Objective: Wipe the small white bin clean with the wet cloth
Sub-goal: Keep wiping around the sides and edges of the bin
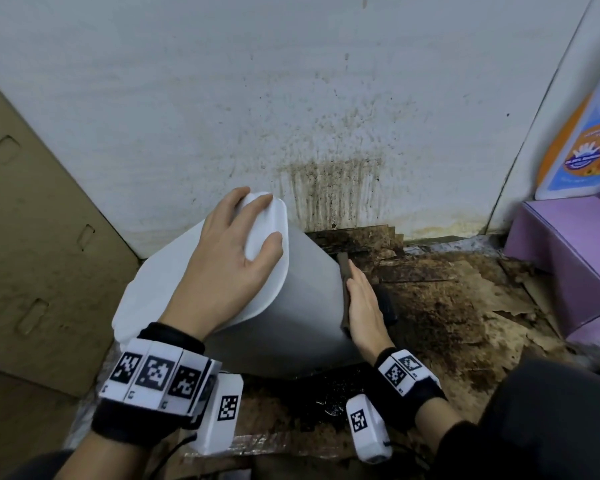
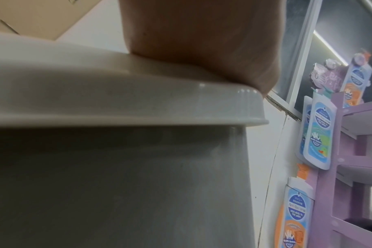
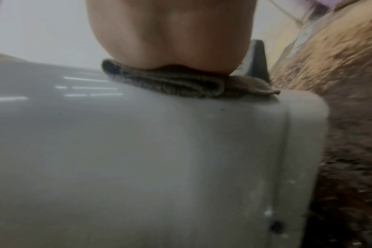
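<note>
Step in hand: wiping the bin's right side wall — by my reading, mid-task.
Left hand point(image 1: 234, 258): you have it spread flat on the lid, fingers straight, steadying the small white bin point(image 1: 302, 299).
Right hand point(image 1: 362, 306): flat, fingers extended, pressing the wet cloth point(image 3: 180, 83) against the wall.
Bin position: tilted, on the stained floor point(image 1: 447, 306) close to the spattered wall point(image 1: 326, 133).
Bin condition: smooth, glossy plastic; a few small specks near the base edge in the right wrist view.
Next move: likely calls for firm pressure down towards those specks — keep the lid braced.
</note>
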The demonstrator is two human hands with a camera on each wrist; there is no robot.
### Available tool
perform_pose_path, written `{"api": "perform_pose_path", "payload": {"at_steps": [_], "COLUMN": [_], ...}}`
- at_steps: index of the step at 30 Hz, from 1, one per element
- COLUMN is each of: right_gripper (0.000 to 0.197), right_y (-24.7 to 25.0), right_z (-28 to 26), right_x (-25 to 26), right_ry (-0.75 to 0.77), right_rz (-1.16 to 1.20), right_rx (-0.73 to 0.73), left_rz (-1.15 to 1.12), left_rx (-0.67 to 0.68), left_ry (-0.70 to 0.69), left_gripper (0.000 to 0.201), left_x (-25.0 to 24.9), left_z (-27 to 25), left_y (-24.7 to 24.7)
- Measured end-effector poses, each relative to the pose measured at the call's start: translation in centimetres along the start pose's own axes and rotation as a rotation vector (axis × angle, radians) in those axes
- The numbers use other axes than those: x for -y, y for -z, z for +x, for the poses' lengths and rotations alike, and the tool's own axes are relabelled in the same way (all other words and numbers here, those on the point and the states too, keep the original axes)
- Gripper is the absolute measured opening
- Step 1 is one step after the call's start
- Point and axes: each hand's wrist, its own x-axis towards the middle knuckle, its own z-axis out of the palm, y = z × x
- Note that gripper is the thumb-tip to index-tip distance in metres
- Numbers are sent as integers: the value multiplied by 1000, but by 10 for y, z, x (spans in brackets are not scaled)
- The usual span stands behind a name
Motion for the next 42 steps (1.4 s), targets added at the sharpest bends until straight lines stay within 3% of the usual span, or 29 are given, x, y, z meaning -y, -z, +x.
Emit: {"api": "perform_pose_path", "payload": {"at_steps": [4, 9, 14, 21, 27, 31, 36, 42], "right_gripper": [62, 60, 51, 49, 53, 62, 51, 54], "right_y": [-17, -42, -31, 3, -1, -14, -35, -40], "right_z": [-5, -16, -20, 7, 8, -2, -23, -32], "right_x": [34, 101, 80, 14, 21, 54, 98, 50], "right_ry": [60, 272, 416, 32, 8, 69, 261, 491], "right_rz": [40, 228, 56, -80, -13, 168, 250, 33], "right_rx": [-20, 126, 94, 35, 3, 9, 38, -227], "left_rz": [8, 24, 5, -18, 17, 34, 28, 5], "left_rx": [-14, -4, -7, -28, -30, -15, -21, -18], "left_ry": [-5, -30, -14, -1, -19, -34, -19, -8], "left_gripper": [59, 66, 65, 57, 59, 67, 69, 70], "left_x": [-2, -5, -1, 8, -1, -12, -14, -11], "left_z": [-1, -1, -3, -5, -5, -1, 4, 8], "left_y": [-1, -6, -2, 4, -4, -11, -16, -13]}}
